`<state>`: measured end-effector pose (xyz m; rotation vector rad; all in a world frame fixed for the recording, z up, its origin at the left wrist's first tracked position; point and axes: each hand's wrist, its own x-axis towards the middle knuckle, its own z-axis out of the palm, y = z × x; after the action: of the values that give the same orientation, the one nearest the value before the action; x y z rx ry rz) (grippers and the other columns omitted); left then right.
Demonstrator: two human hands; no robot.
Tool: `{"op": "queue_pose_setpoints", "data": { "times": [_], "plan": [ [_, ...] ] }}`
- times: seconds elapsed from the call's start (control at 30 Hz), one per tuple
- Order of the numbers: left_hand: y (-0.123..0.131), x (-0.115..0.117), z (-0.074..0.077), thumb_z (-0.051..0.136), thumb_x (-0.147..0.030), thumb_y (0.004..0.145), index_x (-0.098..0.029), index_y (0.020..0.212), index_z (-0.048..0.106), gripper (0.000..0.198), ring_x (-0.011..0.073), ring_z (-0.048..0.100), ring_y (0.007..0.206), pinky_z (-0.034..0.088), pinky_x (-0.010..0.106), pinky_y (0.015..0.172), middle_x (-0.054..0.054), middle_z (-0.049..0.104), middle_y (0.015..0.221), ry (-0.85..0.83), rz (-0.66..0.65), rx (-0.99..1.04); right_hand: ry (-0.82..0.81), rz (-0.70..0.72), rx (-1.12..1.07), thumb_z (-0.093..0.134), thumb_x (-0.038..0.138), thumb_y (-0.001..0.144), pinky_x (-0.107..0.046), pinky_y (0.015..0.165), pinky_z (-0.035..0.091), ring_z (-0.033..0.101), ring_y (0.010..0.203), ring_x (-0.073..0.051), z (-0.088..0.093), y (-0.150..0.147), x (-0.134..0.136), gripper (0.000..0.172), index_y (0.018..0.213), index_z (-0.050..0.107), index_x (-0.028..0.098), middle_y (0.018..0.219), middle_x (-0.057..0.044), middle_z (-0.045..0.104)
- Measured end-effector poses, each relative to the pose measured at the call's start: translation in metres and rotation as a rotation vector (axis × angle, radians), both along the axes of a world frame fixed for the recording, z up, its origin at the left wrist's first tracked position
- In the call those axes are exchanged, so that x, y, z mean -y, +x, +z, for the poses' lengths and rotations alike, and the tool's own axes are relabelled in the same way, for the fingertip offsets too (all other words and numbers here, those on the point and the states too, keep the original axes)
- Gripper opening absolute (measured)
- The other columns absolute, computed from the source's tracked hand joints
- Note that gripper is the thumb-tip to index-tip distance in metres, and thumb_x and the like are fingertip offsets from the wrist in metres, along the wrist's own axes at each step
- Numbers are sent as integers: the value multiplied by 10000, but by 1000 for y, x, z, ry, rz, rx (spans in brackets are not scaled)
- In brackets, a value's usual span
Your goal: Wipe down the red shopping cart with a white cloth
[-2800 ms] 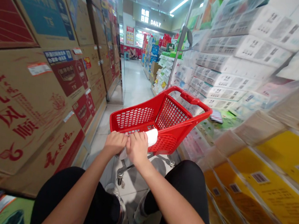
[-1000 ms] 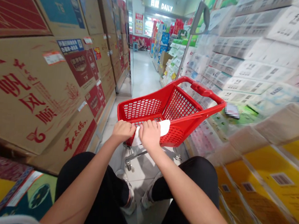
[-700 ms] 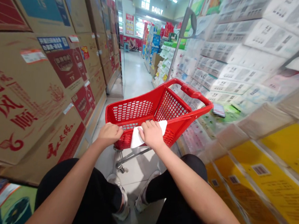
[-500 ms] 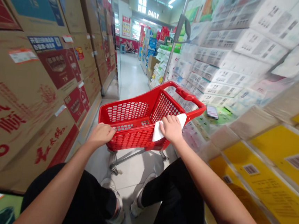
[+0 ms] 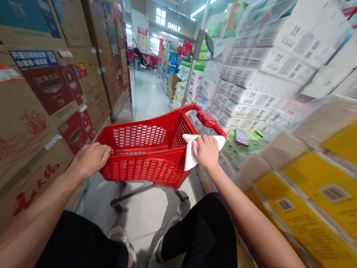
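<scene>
A red plastic shopping cart (image 5: 144, 168) stands crosswise before me, its basket holding nothing visible and its handle toward the right. My left hand (image 5: 93, 158) is wrapped over the rim at the basket's left end. My right hand (image 5: 206, 150) presses a white cloth (image 5: 191, 157) onto the cart's right side, near where the handle joins. Cloth sticks out on both sides of the fingers. The fingertips of my right hand are partly hidden.
Stacked cardboard cartons (image 5: 54, 81) line the left. White wrapped packs (image 5: 254, 82) and yellow packs (image 5: 311, 183) are piled on the right. A phone-like item (image 5: 241, 137) lies on a green pack. A metal pole (image 5: 191, 72) rises behind the cart. The aisle floor (image 5: 149, 94) runs ahead.
The cart has shifted left and turned slightly in view, my left hand going with it. My right hand and the cloth have slid along the side toward the handle.
</scene>
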<state>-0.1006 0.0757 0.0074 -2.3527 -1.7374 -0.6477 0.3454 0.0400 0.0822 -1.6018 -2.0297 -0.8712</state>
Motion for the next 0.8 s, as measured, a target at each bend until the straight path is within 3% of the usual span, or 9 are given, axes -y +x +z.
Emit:
{"op": "queue_pose_setpoints", "data": {
  "times": [0.1, 0.2, 0.3, 0.37, 0.43, 0.53, 0.67, 0.8],
  "plan": [
    [29, 17, 18, 396, -337, 919, -188, 1187, 631, 386, 254, 581, 1087, 414, 386, 931, 84, 692, 1165, 37, -21, 41, -10, 30, -4, 343, 417, 1036, -403, 870, 297, 472, 914, -271, 0, -25, 9, 369, 950, 628, 198, 934, -110, 599],
    [91, 39, 37, 412, -318, 938, -191, 1270, 590, 398, 251, 553, 1185, 393, 407, 1026, 97, 646, 1282, 77, -173, 168, -16, 78, -11, 378, 430, 1026, -405, 844, 300, 489, 904, -270, 4, -48, 23, 358, 936, 631, 193, 917, -113, 607],
    [155, 55, 46, 419, -301, 955, -226, 1333, 539, 403, 235, 519, 1242, 372, 418, 1062, 93, 611, 1344, 74, -308, 299, -46, 158, -4, 421, 430, 1009, -400, 823, 308, 518, 878, -260, 11, -71, 40, 337, 942, 640, 183, 892, -112, 623],
    [178, 60, 46, 423, -341, 967, -269, 1302, 548, 365, 238, 535, 1195, 332, 460, 1071, 76, 640, 1286, 26, -250, 361, -93, 207, 7, 426, 419, 1005, -390, 813, 318, 546, 871, -253, 18, -85, 52, 328, 959, 645, 179, 895, -107, 641],
    [182, 63, 46, 445, -387, 958, -285, 1175, 594, 282, 235, 536, 1152, 301, 467, 1070, 42, 662, 1188, -49, -162, 396, -147, 219, 12, 417, 413, 1005, -379, 797, 329, 577, 869, -249, 27, -96, 62, 333, 960, 647, 177, 901, -103, 658],
    [166, 64, 49, 374, -415, 978, -258, 956, 600, 275, 212, 535, 1089, 289, 440, 1050, 10, 659, 1057, -147, -197, 444, -226, 152, -3, 407, 444, 998, -363, 760, 347, 617, 833, -248, 43, -101, 67, 371, 970, 649, 163, 911, -118, 681],
    [143, 62, 52, 296, -398, 984, -247, 891, 566, 323, 208, 518, 1071, 268, 428, 1030, 5, 645, 1023, -200, -220, 490, -325, 71, -21, 399, 496, 987, -337, 694, 363, 633, 749, -233, 60, -88, 64, 426, 968, 655, 155, 879, -127, 703],
    [130, 59, 51, 287, -311, 945, -236, 872, 544, 277, 210, 515, 1047, 271, 422, 1012, 11, 634, 994, -174, -220, 510, -261, 327, 46, 388, 448, 996, -336, 744, 392, 615, 767, -215, 61, -64, 63, 379, 914, 639, 176, 840, -96, 688]
  ]
}}
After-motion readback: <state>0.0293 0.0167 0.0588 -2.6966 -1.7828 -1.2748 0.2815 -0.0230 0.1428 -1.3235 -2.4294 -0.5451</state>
